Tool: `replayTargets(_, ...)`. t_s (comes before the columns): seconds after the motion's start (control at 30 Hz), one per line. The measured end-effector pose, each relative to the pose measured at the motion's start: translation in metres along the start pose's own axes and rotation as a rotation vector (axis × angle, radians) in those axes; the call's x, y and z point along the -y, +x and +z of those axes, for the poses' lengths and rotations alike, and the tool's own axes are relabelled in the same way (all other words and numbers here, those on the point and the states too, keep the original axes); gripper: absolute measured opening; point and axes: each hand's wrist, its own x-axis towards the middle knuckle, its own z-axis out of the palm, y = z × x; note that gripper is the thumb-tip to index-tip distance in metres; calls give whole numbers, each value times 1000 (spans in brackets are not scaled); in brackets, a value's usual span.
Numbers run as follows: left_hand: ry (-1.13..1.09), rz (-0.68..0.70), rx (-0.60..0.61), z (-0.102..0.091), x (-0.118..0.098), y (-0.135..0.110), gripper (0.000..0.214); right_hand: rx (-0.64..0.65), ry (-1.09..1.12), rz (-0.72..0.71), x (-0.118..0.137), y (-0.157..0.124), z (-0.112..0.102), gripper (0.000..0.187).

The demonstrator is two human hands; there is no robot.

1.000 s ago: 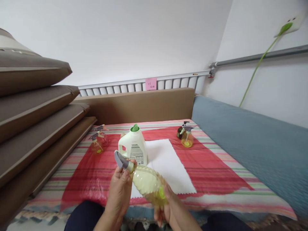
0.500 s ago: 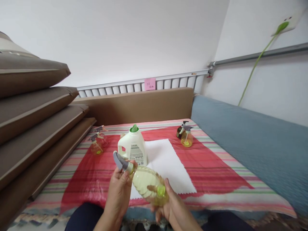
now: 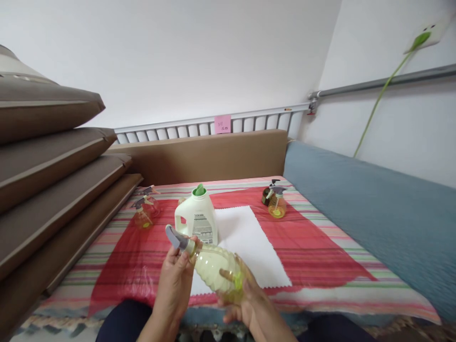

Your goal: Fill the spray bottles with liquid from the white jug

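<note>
I hold a clear spray bottle of pale yellow liquid tilted on its side above the near edge of the bed. My left hand is closed around its neck, just under the grey trigger head. My right hand cups the bottle's round base, fingers wrapped on it. Just beyond stands a white jug with a green cap, next to a white cloth.
Two small spray bottles stand at the left of the red sheet, and two more at the back right. Stacked brown cushions rise on the left. A blue mattress lies on the right.
The bottle's head has shifted slightly left and up. My right hand's fingers have moved round the base of the bottle.
</note>
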Motion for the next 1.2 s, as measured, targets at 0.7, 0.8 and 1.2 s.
replayTargets(0.7,18,-14,20,-3,2,-1,38,176,63,217,-4,1,-12,79)
replayTargets(0.8,19,-19,15,-4,4,-2,39,149,37,81,-6,3,-11,86)
replayTargets(1.2,10,-59,18,-1,1,-1,38,180,90,245,-21,-2,-17,61)
